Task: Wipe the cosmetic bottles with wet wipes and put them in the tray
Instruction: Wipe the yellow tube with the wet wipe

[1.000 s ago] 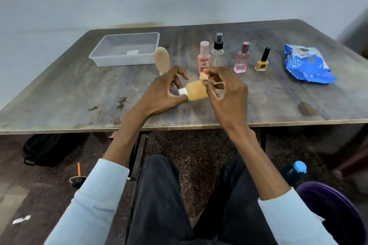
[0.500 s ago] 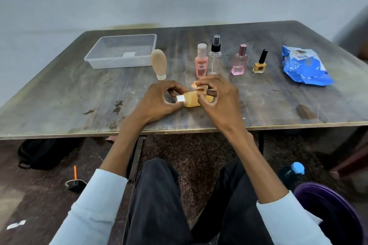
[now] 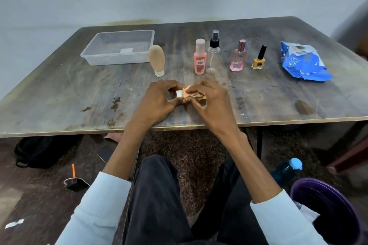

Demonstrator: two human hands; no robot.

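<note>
1. Bottle (image 3: 200, 99), tan with a white cap, has come down near the bench (image 3: 59, 93) front edge, gripped by left hand (image 3: 157, 103) fingers
2. Right hand (image 3: 211, 101) fingers pinch a wipe (image 3: 187, 93) over it; wiping continues, tray (image 3: 119, 47) awaits

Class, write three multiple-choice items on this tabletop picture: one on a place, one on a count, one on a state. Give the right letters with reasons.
1. Where does the blue wet-wipes pack lie?
A. in the tray
B. at the table's right end
C. on the floor

2. How many bottles stand upright on the table?
A. three
B. five
C. seven

3. What does the clear plastic tray hold?
A. no bottles
B. one bottle
C. two bottles

Key: 1 B, the pack lies right of the yellow nail polish bottle. 2 B, five stand while both hands grip a sixth. 3 A, only a pale label shows through it.
</note>
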